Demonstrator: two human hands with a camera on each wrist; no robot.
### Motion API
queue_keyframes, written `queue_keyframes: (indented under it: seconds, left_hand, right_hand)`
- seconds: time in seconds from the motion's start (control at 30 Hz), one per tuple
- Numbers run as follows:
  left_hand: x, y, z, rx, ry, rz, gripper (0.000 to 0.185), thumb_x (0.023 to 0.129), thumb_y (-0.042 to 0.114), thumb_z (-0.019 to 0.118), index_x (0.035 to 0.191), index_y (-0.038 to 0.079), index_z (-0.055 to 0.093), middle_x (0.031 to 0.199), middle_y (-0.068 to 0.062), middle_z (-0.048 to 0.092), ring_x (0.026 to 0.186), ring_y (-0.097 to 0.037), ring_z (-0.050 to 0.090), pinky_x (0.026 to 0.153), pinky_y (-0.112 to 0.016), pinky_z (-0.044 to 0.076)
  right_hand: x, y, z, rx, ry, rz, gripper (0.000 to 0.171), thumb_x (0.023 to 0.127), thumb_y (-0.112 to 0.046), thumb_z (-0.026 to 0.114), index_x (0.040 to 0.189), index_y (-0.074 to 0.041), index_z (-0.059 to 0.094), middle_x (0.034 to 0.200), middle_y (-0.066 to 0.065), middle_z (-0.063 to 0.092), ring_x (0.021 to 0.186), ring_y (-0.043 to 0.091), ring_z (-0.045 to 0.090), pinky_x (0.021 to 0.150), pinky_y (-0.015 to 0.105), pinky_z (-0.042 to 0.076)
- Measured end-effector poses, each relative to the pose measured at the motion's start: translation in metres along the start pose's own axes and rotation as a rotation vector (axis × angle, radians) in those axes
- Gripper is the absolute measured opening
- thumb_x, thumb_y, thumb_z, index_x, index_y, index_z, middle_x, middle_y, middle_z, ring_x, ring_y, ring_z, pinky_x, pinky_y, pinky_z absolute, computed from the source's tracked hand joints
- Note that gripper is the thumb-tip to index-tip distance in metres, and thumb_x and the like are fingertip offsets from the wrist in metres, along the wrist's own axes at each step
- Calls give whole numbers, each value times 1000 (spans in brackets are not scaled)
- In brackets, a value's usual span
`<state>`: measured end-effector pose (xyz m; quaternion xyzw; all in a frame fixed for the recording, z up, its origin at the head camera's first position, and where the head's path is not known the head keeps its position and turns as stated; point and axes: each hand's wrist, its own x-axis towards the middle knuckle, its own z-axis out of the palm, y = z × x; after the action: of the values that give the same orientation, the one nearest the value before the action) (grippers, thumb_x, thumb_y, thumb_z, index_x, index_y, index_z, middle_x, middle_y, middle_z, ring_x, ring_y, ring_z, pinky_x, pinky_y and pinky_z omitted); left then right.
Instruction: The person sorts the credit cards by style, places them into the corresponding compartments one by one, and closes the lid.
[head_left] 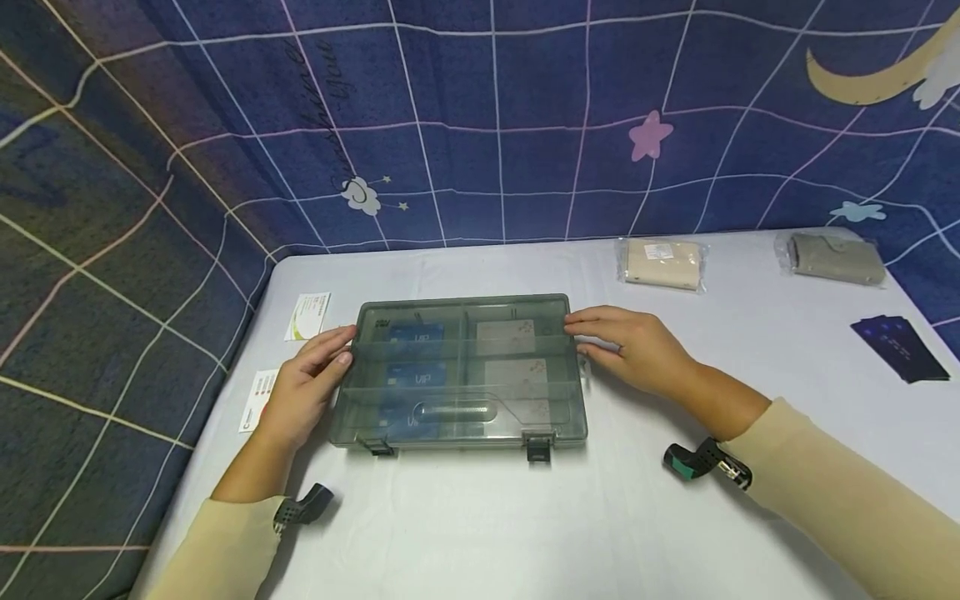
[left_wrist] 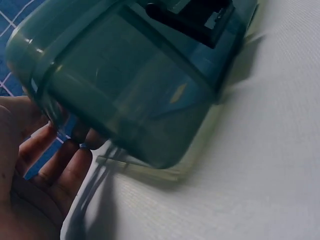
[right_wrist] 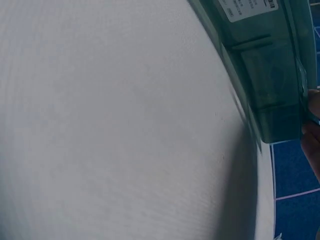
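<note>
A smoky-grey translucent plastic compartment box (head_left: 461, 367) lies on the white table, lid down, with two dark latches along its front edge. Blue cards (head_left: 416, 337) show through its left compartments and pale cards (head_left: 506, 337) through the right ones. My left hand (head_left: 307, 379) rests against the box's left side, with its thumb on the lid edge and its fingers extended. My right hand (head_left: 633, 346) touches the back right corner with straight fingers. The left wrist view shows the box's rounded corner (left_wrist: 135, 75) above loosely spread fingers (left_wrist: 55, 170). In the right wrist view, only the box's end (right_wrist: 265, 65) and a fingertip (right_wrist: 314, 125) appear.
Two white cards (head_left: 307, 315) (head_left: 258, 400) lie left of the box. At the back right are a beige wallet in a plastic bag (head_left: 662, 263) and a grey one (head_left: 836, 258). A fan of dark blue cards (head_left: 900, 348) lies at the far right. A blue patterned cloth hangs behind.
</note>
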<state>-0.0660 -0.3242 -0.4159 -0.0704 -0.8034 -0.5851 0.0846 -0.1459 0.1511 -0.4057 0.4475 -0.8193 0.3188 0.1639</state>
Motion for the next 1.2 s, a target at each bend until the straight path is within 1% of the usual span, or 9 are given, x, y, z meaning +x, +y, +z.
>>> queue_keyframes:
  seconds: [0.2, 0.43, 0.53, 0.63, 0.73, 0.83, 0.93, 1.07, 1.2]
  left_hand:
    - [-2, 1, 0, -19, 11, -17, 42, 109, 3, 59, 150, -7, 55, 152, -9, 55, 131, -6, 57, 107, -15, 44]
    - [-4, 2, 2, -44, 44, -51, 42, 110, 6, 60, 150, -6, 56, 151, -3, 58, 127, -8, 58, 104, -16, 45]
    - [-5, 3, 4, -53, 65, -75, 43, 110, 9, 60, 151, -3, 57, 153, -7, 57, 127, -7, 58, 104, -16, 45]
    - [-5, 4, 6, -17, 60, -94, 44, 112, 14, 59, 154, 1, 56, 156, -8, 54, 132, -3, 54, 106, -15, 43]
    - [-8, 5, 6, -13, 20, -118, 47, 113, 17, 57, 157, 4, 52, 161, -9, 51, 132, -4, 56, 104, -15, 45]
    - [-17, 7, 2, -22, -47, -127, 51, 112, 13, 57, 161, 4, 46, 165, -9, 46, 131, -7, 56, 102, -16, 46]
    - [-32, 10, -5, 26, -138, -87, 56, 108, 3, 61, 161, 3, 45, 166, -12, 42, 136, -8, 51, 105, -15, 44]
    - [-52, 16, -12, 85, -236, -26, 63, 100, -5, 67, 159, 3, 48, 166, -18, 38, 141, -8, 44, 107, -15, 41]
    - [-64, 17, -14, 72, -255, -33, 66, 99, -7, 69, 160, 4, 47, 167, -18, 37, 143, -7, 41, 107, -15, 41]
  right_hand:
    - [-3, -5, 6, 51, 50, 35, 33, 92, 0, 76, 125, 0, 78, 131, 9, 74, 121, 32, 71, 102, 47, 54]
    - [-3, -7, 11, 89, 84, 48, 34, 90, 2, 78, 124, 2, 78, 131, 10, 74, 119, 33, 72, 103, 40, 54]
    - [-3, -10, 12, 91, 92, 58, 34, 90, 3, 78, 124, 3, 78, 130, 11, 74, 117, 33, 72, 100, 42, 55]
    - [-5, -15, 11, 88, 84, 118, 36, 91, 1, 79, 127, 2, 76, 134, 11, 72, 119, 33, 72, 98, 46, 56]
    - [-10, -25, 11, 112, 38, 230, 46, 93, -7, 82, 137, 1, 71, 145, 10, 66, 126, 33, 68, 100, 48, 55]
    - [-17, -40, 10, 164, -39, 354, 63, 95, -17, 83, 151, -1, 60, 160, 9, 53, 142, 34, 55, 110, 54, 49]
    - [-24, -55, 9, 205, -117, 444, 79, 94, -27, 84, 161, -5, 48, 171, 8, 38, 154, 37, 39, 117, 62, 38]
    - [-31, -70, 7, 225, -193, 501, 99, 88, -38, 89, 167, -8, 37, 176, 6, 25, 157, 38, 31, 119, 65, 34]
    - [-33, -77, 8, 240, -223, 516, 108, 85, -40, 92, 168, -6, 32, 177, 8, 21, 158, 38, 29, 120, 63, 33]
